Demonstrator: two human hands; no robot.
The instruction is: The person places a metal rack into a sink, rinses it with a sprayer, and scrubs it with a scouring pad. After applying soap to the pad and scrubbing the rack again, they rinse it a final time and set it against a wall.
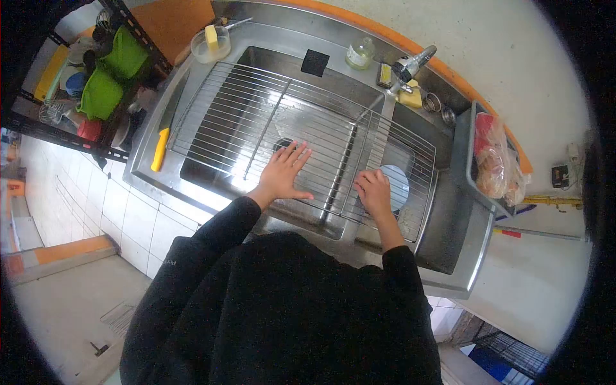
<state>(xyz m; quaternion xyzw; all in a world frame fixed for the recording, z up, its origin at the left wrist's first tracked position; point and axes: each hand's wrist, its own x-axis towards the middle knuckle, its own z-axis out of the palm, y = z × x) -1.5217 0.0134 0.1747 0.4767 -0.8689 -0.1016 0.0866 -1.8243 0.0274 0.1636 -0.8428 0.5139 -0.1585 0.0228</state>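
A large metal wire rack (pixel 314 138) lies across the two-basin sink (pixel 240 54). My left hand (pixel 282 173) is spread flat over the rack's wires near its front middle, with the thumb pointing right and nothing in it. Over the right part of the rack, my right hand (pixel 373 191) has its fingers curled together against the wires; whatever they hold, if anything, is hidden. Beside that hand, a pale blue round plate (pixel 396 183) shows beneath the wires, with a clear rectangular container (pixel 399 156) around it in the right basin.
A knife with a yellow handle (pixel 160 149) rests on the left rim. Along the back are a bowl (pixel 204 54) with a yellow block, a glass jar (pixel 360 52), a faucet (pixel 410 64) and a yellow sponge (pixel 410 97). A grey bin (pixel 465 151) holds bagged items at right.
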